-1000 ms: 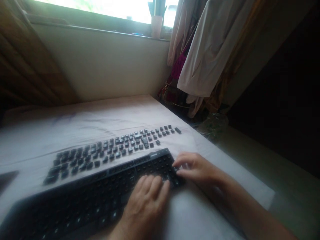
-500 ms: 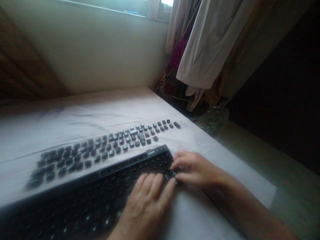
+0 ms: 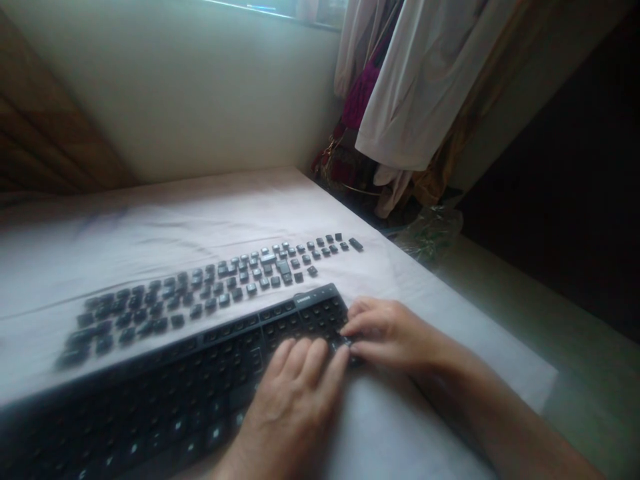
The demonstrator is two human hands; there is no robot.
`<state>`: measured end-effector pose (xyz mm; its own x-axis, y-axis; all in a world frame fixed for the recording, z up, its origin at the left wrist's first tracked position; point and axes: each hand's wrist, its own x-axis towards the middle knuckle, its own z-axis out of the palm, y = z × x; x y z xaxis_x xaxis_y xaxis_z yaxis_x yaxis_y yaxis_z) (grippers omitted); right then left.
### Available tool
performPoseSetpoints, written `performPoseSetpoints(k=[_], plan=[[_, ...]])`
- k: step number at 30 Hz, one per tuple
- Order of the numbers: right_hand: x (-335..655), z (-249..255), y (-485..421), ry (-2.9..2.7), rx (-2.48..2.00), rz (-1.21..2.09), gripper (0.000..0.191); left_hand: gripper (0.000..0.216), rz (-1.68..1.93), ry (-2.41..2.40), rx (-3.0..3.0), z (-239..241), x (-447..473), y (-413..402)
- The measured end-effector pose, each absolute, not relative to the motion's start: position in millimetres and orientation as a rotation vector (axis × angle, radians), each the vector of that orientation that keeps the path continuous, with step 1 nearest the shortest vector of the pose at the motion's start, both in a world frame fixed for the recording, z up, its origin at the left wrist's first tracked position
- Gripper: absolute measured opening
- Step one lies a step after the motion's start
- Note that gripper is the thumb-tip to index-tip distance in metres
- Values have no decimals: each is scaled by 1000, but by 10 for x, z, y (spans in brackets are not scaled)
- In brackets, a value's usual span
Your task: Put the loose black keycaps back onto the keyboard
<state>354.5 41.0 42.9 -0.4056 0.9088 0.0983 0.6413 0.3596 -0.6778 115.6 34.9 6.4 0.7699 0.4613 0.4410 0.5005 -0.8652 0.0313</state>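
A black keyboard [image 3: 165, 400] lies at a slant across the front of the white-covered bed or table. Most of its keys are off, showing bare sockets, while a few keycaps with white letters [image 3: 215, 433] sit along its near edge. My left hand [image 3: 295, 400] rests palm down over the number-pad end, fingers stretched, thumb pointing to the right corner. At that corner my right hand [image 3: 383, 333] is pinched, its thumb and forefinger on a small dark keycap [image 3: 345, 343] that is partly hidden.
Behind the keyboard, loose black keycaps [image 3: 233, 283] lie in rows on the white cloth [image 3: 240, 200]. Clothes [image 3: 400, 100] hang at the back right above a clear plastic bag [image 3: 433, 230]. The covered surface drops off on the right, with floor [image 3: 525, 287] beyond.
The view has shifted slightly, so the keyboard and hands sit a little higher in it. Both hands keep nearly the same place at the keyboard's right end.
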Motion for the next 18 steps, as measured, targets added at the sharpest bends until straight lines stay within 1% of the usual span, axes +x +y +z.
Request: performPoseSetpoints(k=[14, 18], plan=[[3552, 407, 402, -2129, -1325, 815, 21, 39, -660, -782, -2877, 58, 1165, 351], [3528, 391, 420, -2052, -1292, 830, 18, 38, -646, -790, -2886, 60, 1165, 348]])
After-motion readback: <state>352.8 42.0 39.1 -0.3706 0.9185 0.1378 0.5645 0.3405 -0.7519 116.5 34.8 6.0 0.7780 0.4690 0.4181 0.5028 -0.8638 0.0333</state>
